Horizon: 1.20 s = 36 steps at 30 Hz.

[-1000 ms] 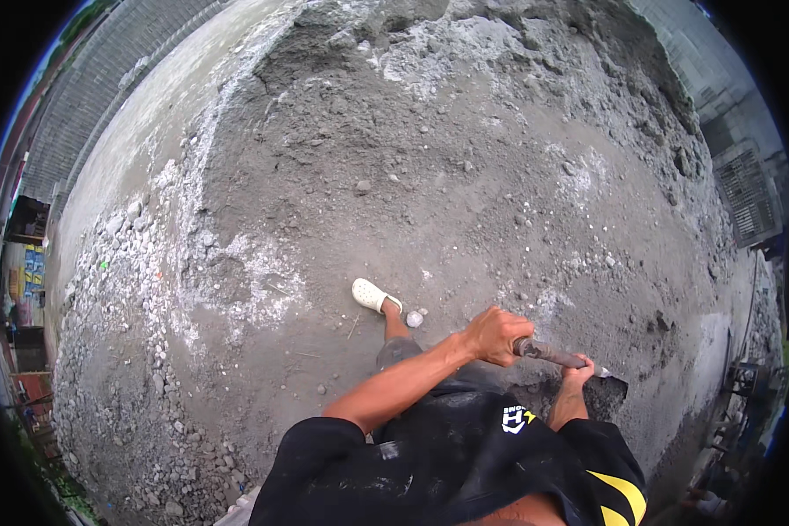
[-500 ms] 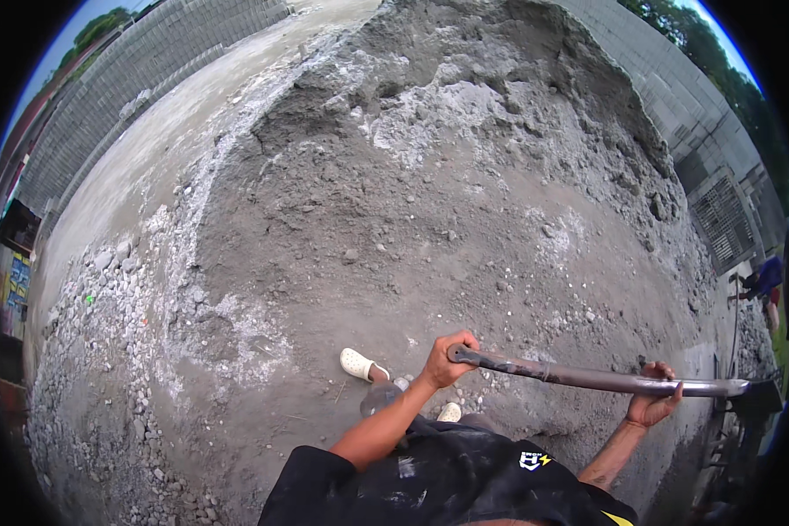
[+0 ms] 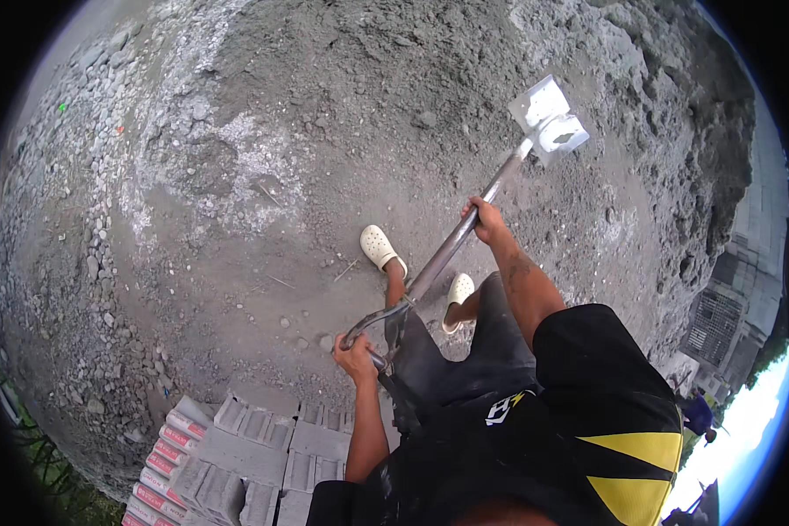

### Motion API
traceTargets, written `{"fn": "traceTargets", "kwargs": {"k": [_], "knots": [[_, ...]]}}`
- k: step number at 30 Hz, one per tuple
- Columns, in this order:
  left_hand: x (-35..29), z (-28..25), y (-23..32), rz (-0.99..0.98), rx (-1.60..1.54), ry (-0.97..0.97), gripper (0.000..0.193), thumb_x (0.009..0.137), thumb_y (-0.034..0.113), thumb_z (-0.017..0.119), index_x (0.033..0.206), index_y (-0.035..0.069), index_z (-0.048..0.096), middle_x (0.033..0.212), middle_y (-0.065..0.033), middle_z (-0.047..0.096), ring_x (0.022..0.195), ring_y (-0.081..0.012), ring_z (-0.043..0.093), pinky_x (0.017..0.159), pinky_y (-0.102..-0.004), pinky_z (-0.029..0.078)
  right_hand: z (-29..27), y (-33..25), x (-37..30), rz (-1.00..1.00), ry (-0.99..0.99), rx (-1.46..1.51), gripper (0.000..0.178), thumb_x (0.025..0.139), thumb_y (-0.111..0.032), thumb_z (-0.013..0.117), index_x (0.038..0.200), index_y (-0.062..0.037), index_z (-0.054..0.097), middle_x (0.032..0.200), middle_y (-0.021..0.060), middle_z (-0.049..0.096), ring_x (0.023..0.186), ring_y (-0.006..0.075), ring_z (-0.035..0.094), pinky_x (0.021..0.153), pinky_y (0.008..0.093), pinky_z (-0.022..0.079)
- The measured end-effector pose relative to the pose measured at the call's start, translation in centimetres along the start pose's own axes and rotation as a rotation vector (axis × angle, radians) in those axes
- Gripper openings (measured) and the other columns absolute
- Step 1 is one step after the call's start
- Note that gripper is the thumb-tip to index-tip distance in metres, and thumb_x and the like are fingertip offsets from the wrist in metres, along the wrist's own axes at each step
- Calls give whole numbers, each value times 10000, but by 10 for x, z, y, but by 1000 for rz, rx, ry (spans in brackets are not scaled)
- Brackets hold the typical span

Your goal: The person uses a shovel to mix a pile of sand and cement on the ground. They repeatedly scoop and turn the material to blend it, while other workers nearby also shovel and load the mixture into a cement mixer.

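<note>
I hold a metal shovel (image 3: 453, 243) slantwise before me, its shaft running from lower left to upper right. My left hand (image 3: 357, 358) is closed round the handle loop at the near end. Farther up, my right hand (image 3: 485, 218) wraps the shaft below the blade. The flat, shiny blade (image 3: 550, 120) is at the far end, over the grey sand, with bright glare on it and no load that I can make out. Whether the blade touches the sand, I cannot tell.
A large grey sand pile (image 3: 657, 114) rises ahead and to the right. Loose stones (image 3: 96, 263) lie along the left. Stacked concrete blocks (image 3: 245, 447) and red-and-white bags (image 3: 162, 469) stand close at lower left. Another person (image 3: 700, 415) is at far right.
The shovel has swung from pointing right to pointing ahead, its blade now over the sand. My left hand has moved lower and nearer, my right hand forward and left. The view has tipped down.
</note>
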<state>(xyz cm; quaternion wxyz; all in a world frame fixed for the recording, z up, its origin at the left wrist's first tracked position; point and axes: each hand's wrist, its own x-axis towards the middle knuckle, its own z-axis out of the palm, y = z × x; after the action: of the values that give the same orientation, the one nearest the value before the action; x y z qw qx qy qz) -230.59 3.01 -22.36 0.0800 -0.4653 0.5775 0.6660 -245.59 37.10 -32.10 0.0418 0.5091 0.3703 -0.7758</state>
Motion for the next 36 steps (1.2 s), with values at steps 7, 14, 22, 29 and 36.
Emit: {"fn": "traceTargets", "kwargs": {"k": [7,14,22,29,36], "knots": [[-32,-211,8,-115,387,694,145,618,-88,478,690,19,412,569,-52,414,405,-120,385,335,-245,345,63,348,-46,669,-82,-216,118,771,-23,535,832,51,466,703,116,499,602,234,544,566,379,503],[112,-110,-56,-174,398,722,126,634,-59,479,690,39,422,535,-34,397,396,-118,374,365,-236,338,66,318,119,487,-6,-250,107,762,-32,529,797,49,470,633,125,495,559,253,533,521,407,492],[154,207,-96,-16,-137,161,189,684,-40,561,746,15,391,563,-68,451,426,-128,441,392,-270,381,36,46,354,220,-28,-283,115,828,-57,499,870,47,474,655,94,492,565,205,516,529,343,486],[110,151,-62,107,57,181,175,665,-43,546,731,10,393,554,-79,468,419,-135,458,399,-271,399,38,47,279,218,-28,-267,116,834,-74,499,868,33,470,663,94,491,585,208,517,557,352,486],[60,66,18,173,192,-4,138,652,-33,523,722,4,410,536,-73,459,408,-145,460,394,-278,397,25,51,142,200,73,-38,113,842,-94,496,847,12,458,692,92,484,611,210,522,563,345,494]]}}
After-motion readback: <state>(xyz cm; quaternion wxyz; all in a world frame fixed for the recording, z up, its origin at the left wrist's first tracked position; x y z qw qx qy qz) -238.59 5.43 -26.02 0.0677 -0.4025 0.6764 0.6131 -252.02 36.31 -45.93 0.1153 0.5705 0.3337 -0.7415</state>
